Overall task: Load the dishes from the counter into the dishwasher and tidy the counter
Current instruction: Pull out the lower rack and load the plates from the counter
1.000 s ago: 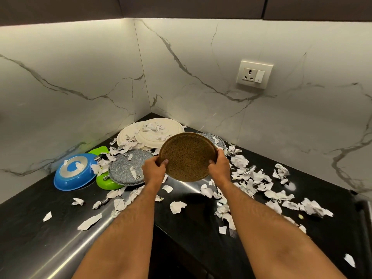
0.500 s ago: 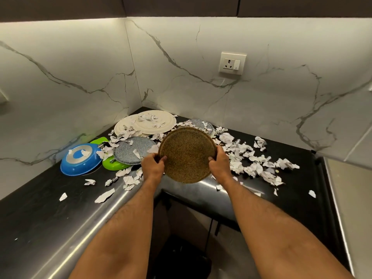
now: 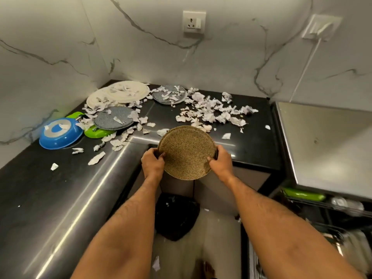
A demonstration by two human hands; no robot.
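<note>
A speckled brown plate (image 3: 186, 153) is held tilted toward me in front of the counter's inner corner, above the floor. My left hand (image 3: 153, 163) grips its left rim and my right hand (image 3: 220, 163) grips its right rim. On the black counter (image 3: 40, 198) lie two white plates (image 3: 128, 91), a grey plate (image 3: 113, 119), another grey plate (image 3: 169, 95), a blue bowl (image 3: 60, 132) upside down and a green dish (image 3: 96, 132). Torn paper scraps (image 3: 213, 114) cover the dishes and counter.
A black bin bag (image 3: 177, 216) sits on the floor below the plate. At right is a steel surface (image 3: 326, 141), with an open rack (image 3: 326, 206) below it holding a green item (image 3: 304, 194). A wall socket (image 3: 194, 22) is above the counter.
Both hands have drawn the brown plate back from over the counter to past its edge. The view has swung down and right, bringing the bin bag and rack into sight.
</note>
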